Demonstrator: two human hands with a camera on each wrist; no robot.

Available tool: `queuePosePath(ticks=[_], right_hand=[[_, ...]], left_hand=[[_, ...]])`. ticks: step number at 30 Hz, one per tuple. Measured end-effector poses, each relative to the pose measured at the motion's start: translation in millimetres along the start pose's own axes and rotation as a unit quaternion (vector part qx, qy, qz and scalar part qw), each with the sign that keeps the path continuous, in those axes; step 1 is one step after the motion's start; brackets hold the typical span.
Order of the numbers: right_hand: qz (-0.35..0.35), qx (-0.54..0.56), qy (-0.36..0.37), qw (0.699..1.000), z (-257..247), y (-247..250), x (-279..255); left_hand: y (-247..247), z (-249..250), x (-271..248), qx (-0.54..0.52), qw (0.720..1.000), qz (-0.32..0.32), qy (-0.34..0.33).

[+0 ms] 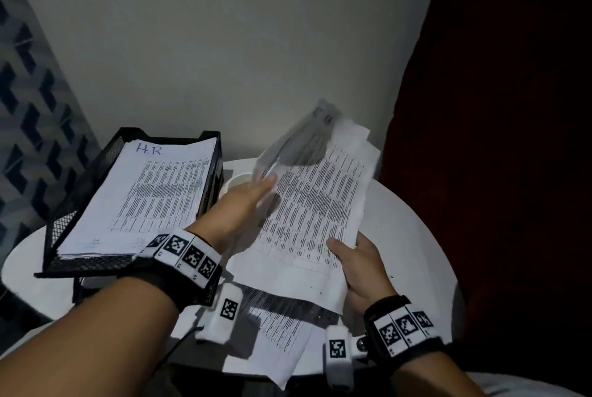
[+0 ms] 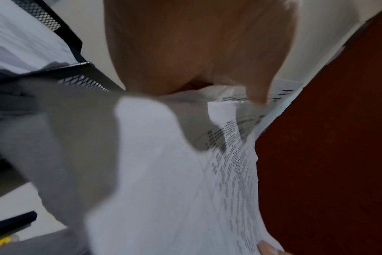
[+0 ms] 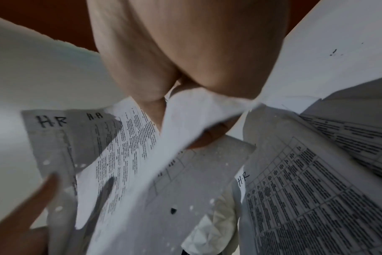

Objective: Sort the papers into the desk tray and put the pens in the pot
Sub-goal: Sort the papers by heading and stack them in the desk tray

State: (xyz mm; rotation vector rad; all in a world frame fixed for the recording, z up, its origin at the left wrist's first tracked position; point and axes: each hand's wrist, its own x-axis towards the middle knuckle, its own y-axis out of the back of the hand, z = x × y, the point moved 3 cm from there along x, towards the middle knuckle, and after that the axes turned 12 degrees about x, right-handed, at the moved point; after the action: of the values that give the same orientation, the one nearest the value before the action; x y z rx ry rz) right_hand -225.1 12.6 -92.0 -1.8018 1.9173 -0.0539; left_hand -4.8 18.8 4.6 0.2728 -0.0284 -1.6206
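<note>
At six o'clock, loose papers point(image 1: 282, 326) lie half hidden under the wristbands on the white worktop point(image 1: 413, 236). The right hand point(image 1: 358, 265) pinches a printed sheet point(image 1: 307, 214) at its near corner, long axis running toward one o'clock. The left hand point(image 1: 250, 201) is motion-blurred; its grip seems closed on a lifted sheet point(image 1: 301, 143). At ten o'clock, the desk tray point(image 1: 80, 182) holds a stack.

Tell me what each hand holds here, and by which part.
The right hand grips the stack of printed papers at its near right edge. The left hand lifts one blurred sheet from it by its left edge.
</note>
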Motion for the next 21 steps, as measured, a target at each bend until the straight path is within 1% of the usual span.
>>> queuePosePath(ticks=[1, 2, 3, 4, 5, 7, 9, 11, 13, 15, 17, 20, 21], right_hand=[[0.001, 0.0, 0.006, 1.0, 1.7, -1.7, 0.9], [-0.001, -0.003, 0.008, 1.0, 3.4, -3.4, 1.2], [-0.001, -0.013, 0.001, 1.0, 7.6, -2.7, 3.7], [0.005, -0.032, -0.011, 0.999, 12.2, -1.5, 5.6], [0.022, -0.058, -0.022, 0.998, 19.0, 2.8, 9.6], [0.087, -0.097, -0.056, 0.99, 39.3, 19.4, 19.9], [0.14, -0.125, -0.081, 0.979, 62.6, 37.1, 29.5], [0.153, -0.202, -0.099, 0.962, 86.8, 51.8, 39.4], [0.173, -0.287, -0.109, 0.936, 104.8, 55.4, 43.1], [0.196, -0.358, -0.082, 0.909, 114.9, 50.7, 44.9], [0.189, -0.385, -0.06, 0.901, 119.0, 35.7, 40.7], [0.163, -0.408, -0.06, 0.896, 128.8, 20.3, 40.5], [0.174, -0.405, -0.063, 0.895, 132.6, 18.7, 42.4]], left_hand=[[3.2, -1.4, -0.2, 0.073, 0.997, 0.004, 0.01], [9.3, -4.1, 0.1, 0.159, 0.986, 0.04, 0.013], [16.3, -6.7, 2.0, 0.216, 0.972, 0.087, 0.014], [20.5, -7.3, 2.7, 0.215, 0.968, 0.125, 0.022], [25.1, -6.8, 3.0, 0.193, 0.969, 0.15, 0.022], [39.6, -2.8, 2.8, 0.155, 0.966, 0.203, 0.028], [57.5, -3.0, 4.2, 0.123, 0.963, 0.238, 0.038], [75.6, -2.0, 4.1, 0.121, 0.953, 0.273, 0.047], [89.6, -3.5, 3.6, 0.141, 0.944, 0.294, 0.054], [97.9, -3.7, 1.6, 0.15, 0.94, 0.301, 0.058], [103.2, -4.2, 0.0, 0.151, 0.937, 0.311, 0.054], [105.6, -7.2, -1.2, 0.152, 0.938, 0.306, 0.056], [106.5, -8.0, -1.1, 0.15, 0.939, 0.304, 0.056]])
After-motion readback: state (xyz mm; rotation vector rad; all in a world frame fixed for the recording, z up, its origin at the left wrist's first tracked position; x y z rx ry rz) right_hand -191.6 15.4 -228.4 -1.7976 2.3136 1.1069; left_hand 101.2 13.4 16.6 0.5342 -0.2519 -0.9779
